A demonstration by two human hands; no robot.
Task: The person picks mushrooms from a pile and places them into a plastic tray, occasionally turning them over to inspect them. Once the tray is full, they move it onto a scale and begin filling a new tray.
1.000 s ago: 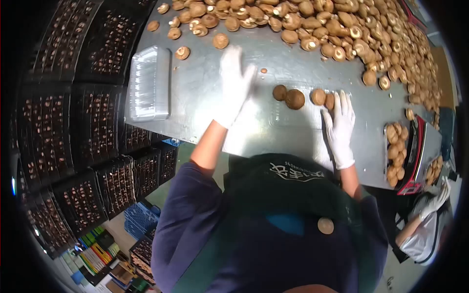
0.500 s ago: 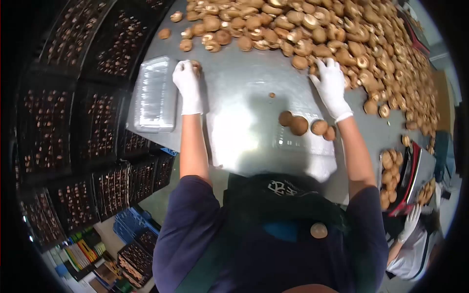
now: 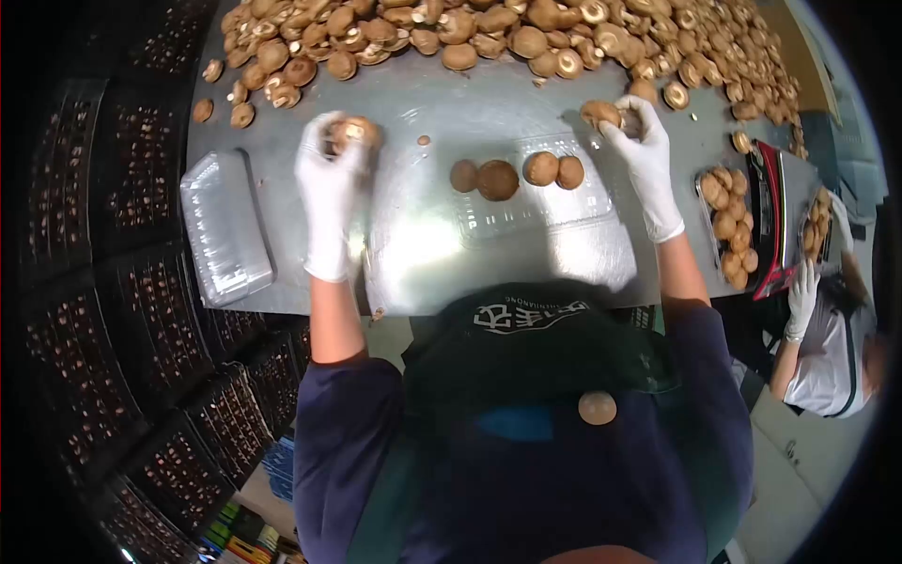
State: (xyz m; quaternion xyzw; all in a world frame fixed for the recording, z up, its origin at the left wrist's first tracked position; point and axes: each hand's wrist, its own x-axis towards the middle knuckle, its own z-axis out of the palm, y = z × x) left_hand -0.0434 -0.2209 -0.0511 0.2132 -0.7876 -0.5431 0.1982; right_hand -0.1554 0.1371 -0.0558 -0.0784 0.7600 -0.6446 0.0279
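Observation:
My gloved left hand [image 3: 329, 183] is closed around a brown mushroom [image 3: 357, 132], its stem side showing. At the right, my gloved right hand [image 3: 644, 155] pinches another brown mushroom [image 3: 599, 114] between thumb and fingers, just above the metal table [image 3: 404, 103]. Between the hands, several mushrooms [image 3: 498, 180] rest cap up on a clear plastic tray [image 3: 526, 221]. A tiny brown piece [image 3: 424, 140] lies on the table to their left.
A large mushroom pile [image 3: 470, 33] covers the table's far side. Empty clear trays [image 3: 225, 226] lie at the left, beside black crates [image 3: 155, 291]. At the right are a filled mushroom tray [image 3: 725, 226], a red-edged scale [image 3: 775, 216] and a co-worker's gloved hand [image 3: 801, 299].
The view has shifted to the right. My right hand has left the pile and now holds a mushroom. The mushroom in my left hand shows more fully.

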